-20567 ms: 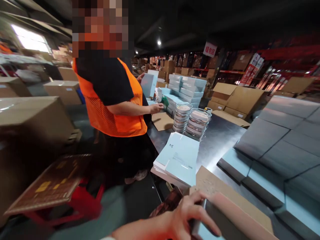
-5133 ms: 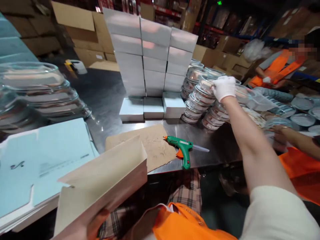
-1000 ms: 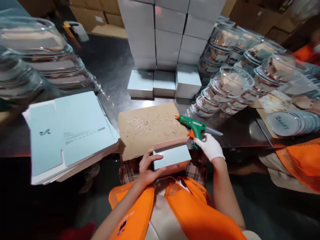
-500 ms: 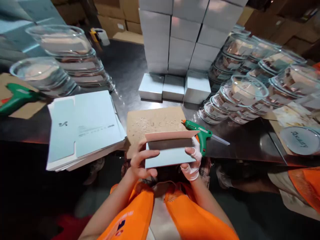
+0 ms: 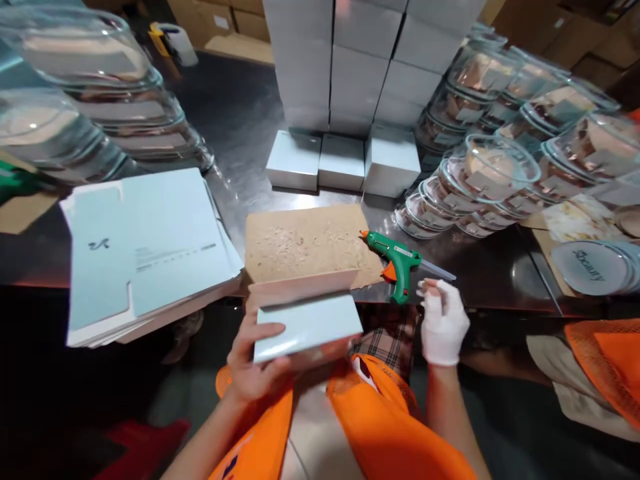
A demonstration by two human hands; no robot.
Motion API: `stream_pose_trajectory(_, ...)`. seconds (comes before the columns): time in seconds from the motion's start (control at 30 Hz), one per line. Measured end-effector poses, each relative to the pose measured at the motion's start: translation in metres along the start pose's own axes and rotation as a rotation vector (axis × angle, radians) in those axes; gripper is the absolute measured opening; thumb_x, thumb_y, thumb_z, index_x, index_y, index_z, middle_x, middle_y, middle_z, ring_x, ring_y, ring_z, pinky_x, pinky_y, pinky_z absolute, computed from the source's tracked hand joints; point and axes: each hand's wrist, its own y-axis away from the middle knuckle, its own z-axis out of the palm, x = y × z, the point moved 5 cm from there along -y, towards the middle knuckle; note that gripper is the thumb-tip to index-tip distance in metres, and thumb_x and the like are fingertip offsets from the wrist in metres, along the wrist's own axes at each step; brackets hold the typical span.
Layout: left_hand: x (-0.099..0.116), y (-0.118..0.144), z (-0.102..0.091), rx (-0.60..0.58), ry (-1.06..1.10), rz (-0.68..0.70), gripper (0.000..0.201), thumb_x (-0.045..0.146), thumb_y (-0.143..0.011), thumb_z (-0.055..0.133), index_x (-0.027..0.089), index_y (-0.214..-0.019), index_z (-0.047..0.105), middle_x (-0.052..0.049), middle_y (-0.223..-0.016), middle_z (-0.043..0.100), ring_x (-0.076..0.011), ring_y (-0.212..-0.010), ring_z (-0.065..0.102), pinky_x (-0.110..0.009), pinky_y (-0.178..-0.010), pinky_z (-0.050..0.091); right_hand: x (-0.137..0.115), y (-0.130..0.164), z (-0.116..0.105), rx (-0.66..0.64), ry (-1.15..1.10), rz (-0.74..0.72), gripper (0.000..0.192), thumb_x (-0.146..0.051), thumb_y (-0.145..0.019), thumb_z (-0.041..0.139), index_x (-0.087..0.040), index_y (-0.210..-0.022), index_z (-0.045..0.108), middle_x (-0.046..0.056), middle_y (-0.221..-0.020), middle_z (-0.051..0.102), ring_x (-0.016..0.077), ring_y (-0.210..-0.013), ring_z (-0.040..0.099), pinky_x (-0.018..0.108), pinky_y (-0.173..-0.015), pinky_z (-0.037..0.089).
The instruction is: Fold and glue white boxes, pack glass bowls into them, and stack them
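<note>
My left hand grips a folded light-blue cardboard box at its left end, thumb and fingers on opposite sides. One flap of the box stands up along the far side, showing its pinkish inner face. My right hand, in a white glove with bare fingertips, is off the box. It holds nothing, its fingers loosely bent and apart, just right of a green glue gun. The gun lies on its side with an orange nozzle pointing left and a clear glue stick out of its back.
A glue-specked cardboard sheet lies on the dark metal table. Flat light-blue box blanks are piled at left. Finished boxes stand at the back. Clear round tubs are stacked on both sides. Another person's orange vest shows at right.
My right hand has let go of the box and moved right, near the glue gun. My left hand has shifted the box left and down, tilting it so a closed panel shows.
</note>
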Motion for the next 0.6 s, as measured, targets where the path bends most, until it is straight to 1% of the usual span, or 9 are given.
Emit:
stream_pose_trajectory(0.03,-0.007,0.007,-0.001,0.009,-0.001,-0.101,0.035,0.057,-0.089,0.078,0.025,-0.102,0.074,-0.005,-0.093,0.070,-0.0251,-0.099,0.070,-0.036,-0.084,0.057,0.009,-0.010,-0.004,-0.029,0.174,0.110,0.057,-0.071,-0.096,0.054,-0.021,-0.116,0.071,0.015,-0.116,0.077,0.0324,-0.104,0.074,0.050,-0.101,0.056)
stream_pose_trajectory(0.1,-0.020,0.017,0.002,0.036,-0.031,-0.280,0.036,0.056,-0.090,0.078,0.022,-0.101,0.073,-0.006,-0.098,0.072,-0.0253,-0.102,0.070,-0.035,-0.085,0.057,0.020,-0.029,0.004,-0.220,0.423,0.279,0.049,-0.064,-0.088,0.067,-0.019,-0.107,0.074,0.018,-0.112,0.077,0.0359,-0.105,0.074,0.050,-0.100,0.055)
stream_pose_trajectory(0.17,-0.030,0.020,0.009,0.045,-0.060,-0.366,0.042,0.061,-0.087,0.079,0.021,-0.099,0.072,-0.006,-0.099,0.072,-0.0257,-0.102,0.070,-0.036,-0.088,0.057,0.025,-0.045,0.019,-0.380,0.433,0.405,0.035,-0.049,-0.076,0.079,-0.020,-0.094,0.074,0.017,-0.105,0.078,0.0384,-0.108,0.073,0.047,-0.097,0.055)
stream_pose_trajectory(0.23,-0.036,0.018,0.017,0.044,-0.063,-0.392,0.045,0.064,-0.086,0.078,0.021,-0.101,0.072,-0.006,-0.100,0.073,-0.0257,-0.101,0.070,-0.037,-0.089,0.057,0.027,-0.057,0.030,-0.416,0.306,0.484,0.021,-0.034,-0.066,0.082,-0.021,-0.076,0.071,0.013,-0.086,0.077,0.0362,-0.102,0.074,0.041,-0.090,0.056)
stream_pose_trajectory(0.33,-0.038,0.010,0.022,0.036,-0.045,-0.390,0.044,0.063,-0.090,0.075,0.021,-0.104,0.073,-0.006,-0.101,0.074,-0.0247,-0.099,0.072,-0.036,-0.089,0.057,0.029,-0.063,0.034,-0.398,0.085,0.542,0.015,-0.033,-0.065,0.073,-0.021,-0.064,0.064,0.007,-0.065,0.070,0.0272,-0.074,0.073,0.034,-0.069,0.057)
stream_pose_trajectory(0.4,-0.034,0.004,0.022,0.040,-0.045,-0.382,0.043,0.063,-0.090,0.074,0.022,-0.103,0.073,-0.005,-0.101,0.075,-0.0240,-0.098,0.072,-0.034,-0.088,0.056,0.030,-0.057,0.031,-0.352,-0.062,0.549,0.018,-0.038,-0.066,0.068,-0.021,-0.065,0.061,0.006,-0.062,0.069,0.0225,-0.061,0.068,0.033,-0.061,0.057)
stream_pose_trajectory(0.5,-0.025,-0.005,0.022,0.029,-0.007,-0.415,0.042,0.063,-0.090,0.075,0.022,-0.102,0.073,-0.004,-0.098,0.075,-0.0219,-0.091,0.071,-0.031,-0.081,0.056,0.023,-0.040,0.021,-0.200,-0.214,0.496,0.027,-0.043,-0.064,0.068,-0.021,-0.078,0.060,0.003,-0.066,0.072,0.0187,-0.059,0.068,0.032,-0.063,0.060)
stream_pose_trajectory(0.57,-0.016,-0.012,0.027,0.018,0.041,-0.439,0.041,0.062,-0.090,0.075,0.023,-0.103,0.074,-0.004,-0.099,0.075,-0.0212,-0.088,0.070,-0.030,-0.077,0.055,0.012,-0.026,0.013,-0.062,-0.347,0.408,0.034,-0.044,-0.063,0.073,-0.024,-0.085,0.058,-0.001,-0.066,0.072,0.0169,-0.058,0.067,0.030,-0.062,0.059)
stream_pose_trajectory(0.6,-0.011,-0.016,0.031,0.007,0.066,-0.445,0.040,0.061,-0.090,0.076,0.023,-0.103,0.075,-0.004,-0.100,0.075,-0.0214,-0.089,0.070,-0.030,-0.077,0.055,0.004,-0.018,0.010,-0.037,-0.427,0.353,0.034,-0.045,-0.064,0.075,-0.024,-0.086,0.058,-0.003,-0.064,0.071,0.0165,-0.055,0.065,0.030,-0.059,0.058)
